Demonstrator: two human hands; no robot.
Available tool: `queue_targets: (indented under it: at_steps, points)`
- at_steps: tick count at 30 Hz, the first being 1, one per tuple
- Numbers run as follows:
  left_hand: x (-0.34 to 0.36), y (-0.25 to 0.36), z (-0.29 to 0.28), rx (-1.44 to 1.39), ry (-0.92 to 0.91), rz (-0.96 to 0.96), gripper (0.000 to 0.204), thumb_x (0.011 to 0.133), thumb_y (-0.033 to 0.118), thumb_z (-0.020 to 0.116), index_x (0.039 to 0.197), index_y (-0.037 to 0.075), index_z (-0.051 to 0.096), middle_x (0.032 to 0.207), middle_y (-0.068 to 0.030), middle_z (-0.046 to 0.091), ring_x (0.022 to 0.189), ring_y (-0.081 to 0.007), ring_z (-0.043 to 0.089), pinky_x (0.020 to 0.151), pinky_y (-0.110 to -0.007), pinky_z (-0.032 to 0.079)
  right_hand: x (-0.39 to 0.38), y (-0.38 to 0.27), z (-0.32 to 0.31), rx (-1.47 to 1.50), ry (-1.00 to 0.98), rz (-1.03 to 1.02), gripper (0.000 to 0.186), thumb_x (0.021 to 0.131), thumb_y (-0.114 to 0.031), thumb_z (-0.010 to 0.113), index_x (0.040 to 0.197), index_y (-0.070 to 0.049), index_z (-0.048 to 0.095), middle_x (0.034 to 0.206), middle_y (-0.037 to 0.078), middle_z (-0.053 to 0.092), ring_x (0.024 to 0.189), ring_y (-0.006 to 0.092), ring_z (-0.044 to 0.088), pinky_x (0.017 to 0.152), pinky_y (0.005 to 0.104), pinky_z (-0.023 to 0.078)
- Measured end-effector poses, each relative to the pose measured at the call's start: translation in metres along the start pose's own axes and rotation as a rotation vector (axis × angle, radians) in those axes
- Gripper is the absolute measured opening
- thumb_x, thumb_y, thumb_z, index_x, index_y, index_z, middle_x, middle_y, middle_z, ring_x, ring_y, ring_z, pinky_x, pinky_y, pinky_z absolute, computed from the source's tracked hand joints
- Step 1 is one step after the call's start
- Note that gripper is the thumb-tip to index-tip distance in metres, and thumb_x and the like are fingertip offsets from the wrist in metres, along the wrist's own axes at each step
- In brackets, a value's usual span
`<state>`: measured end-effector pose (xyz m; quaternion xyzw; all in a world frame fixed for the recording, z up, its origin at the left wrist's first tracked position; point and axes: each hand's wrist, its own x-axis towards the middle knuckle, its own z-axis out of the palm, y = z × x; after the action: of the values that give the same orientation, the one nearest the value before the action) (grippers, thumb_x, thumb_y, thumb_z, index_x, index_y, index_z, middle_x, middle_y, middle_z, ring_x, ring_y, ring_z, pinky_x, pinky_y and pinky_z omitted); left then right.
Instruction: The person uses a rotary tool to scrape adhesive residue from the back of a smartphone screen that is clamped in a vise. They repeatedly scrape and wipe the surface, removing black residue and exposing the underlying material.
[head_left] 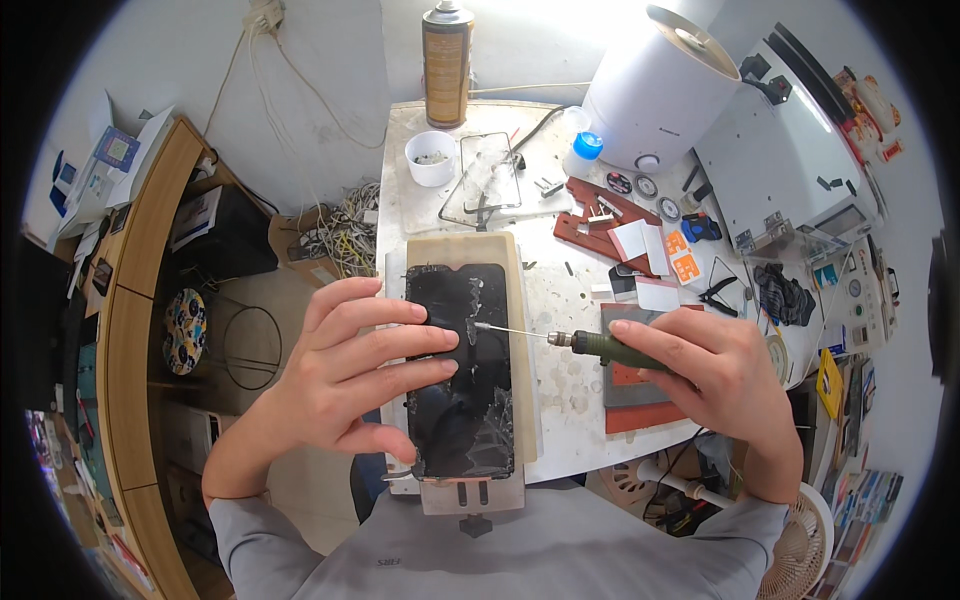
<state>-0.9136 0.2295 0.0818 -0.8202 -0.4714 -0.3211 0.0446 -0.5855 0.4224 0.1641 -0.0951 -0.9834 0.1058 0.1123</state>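
A black phone screen (460, 400) lies on a fixture with a tan pad (522, 400), its long side pointing away from me. Grey, ragged residue shows along its right half and lower corner. My left hand (345, 375) rests on the screen's left side with fingers stretched out and spread. In my right hand (705, 365) is a green pen-shaped rotary tool (610, 348) with a metal chuck. The tip of its thin shaft (510, 331) meets the residue in the upper half of the screen, just right of my left fingertips.
At the back stand a spray can (447, 65), a white tub (430, 160), a blue-capped bottle (583, 152) and a tall white appliance (660, 90). A red-brown bracket (610, 225), cards and black pliers (718, 295) lie to the right. A fan (805, 545) stands lower right.
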Motion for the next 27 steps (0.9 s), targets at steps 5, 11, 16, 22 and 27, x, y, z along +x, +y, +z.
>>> queue_targets:
  at_steps: [5, 11, 16, 22, 27]
  points:
    - [0.000, 0.000, 0.001, 0.000, 0.002, 0.003, 0.082, 0.102, 0.079, 0.039, 0.111, 0.010, 0.082, 0.126, -0.0075, 0.076, 0.120, -0.0304, 0.063, 0.112, -0.053, 0.039, 0.006, 0.004, 0.005, -0.005, 0.110, 0.065, 0.059, 0.078, -0.001, 0.079, 0.135, -0.013, 0.073, 0.092, 0.006, 0.070, 0.073, 0.0227, 0.068, 0.060, 0.0358, 0.055]
    - [0.001, -0.001, -0.001, 0.003, -0.001, 0.012, 0.083, 0.102, 0.079, 0.039, 0.111, 0.009, 0.082, 0.126, -0.0074, 0.076, 0.119, -0.0302, 0.063, 0.113, -0.053, 0.038, 0.012, 0.007, 0.007, -0.056, 0.071, 0.074, 0.057, 0.081, 0.000, 0.076, 0.136, -0.015, 0.073, 0.086, 0.005, 0.065, 0.072, 0.0227, 0.065, 0.061, 0.0364, 0.054]
    - [0.000, 0.000, -0.001, 0.008, -0.004, 0.009, 0.083, 0.102, 0.079, 0.038, 0.111, 0.009, 0.082, 0.126, -0.0073, 0.076, 0.119, -0.0300, 0.063, 0.113, -0.053, 0.038, 0.013, 0.005, 0.007, -0.043, 0.064, 0.068, 0.057, 0.081, -0.001, 0.075, 0.136, -0.015, 0.073, 0.086, 0.005, 0.064, 0.072, 0.0226, 0.065, 0.061, 0.0363, 0.054]
    - [0.000, 0.000, -0.001, 0.009, -0.007, 0.007, 0.084, 0.102, 0.080, 0.038, 0.111, 0.009, 0.082, 0.126, -0.0070, 0.076, 0.120, -0.0300, 0.063, 0.114, -0.053, 0.037, 0.015, 0.004, 0.006, -0.054, 0.066, 0.058, 0.056, 0.081, 0.000, 0.075, 0.135, -0.015, 0.073, 0.086, 0.005, 0.065, 0.072, 0.0226, 0.065, 0.062, 0.0364, 0.054]
    - [0.000, 0.001, -0.002, 0.010, -0.011, 0.002, 0.084, 0.101, 0.081, 0.038, 0.111, 0.009, 0.082, 0.126, -0.0068, 0.076, 0.120, -0.0299, 0.063, 0.114, -0.053, 0.037, 0.016, 0.002, 0.004, -0.063, 0.048, 0.064, 0.056, 0.081, 0.000, 0.075, 0.135, -0.014, 0.073, 0.087, 0.005, 0.066, 0.074, 0.0228, 0.066, 0.062, 0.0365, 0.055]
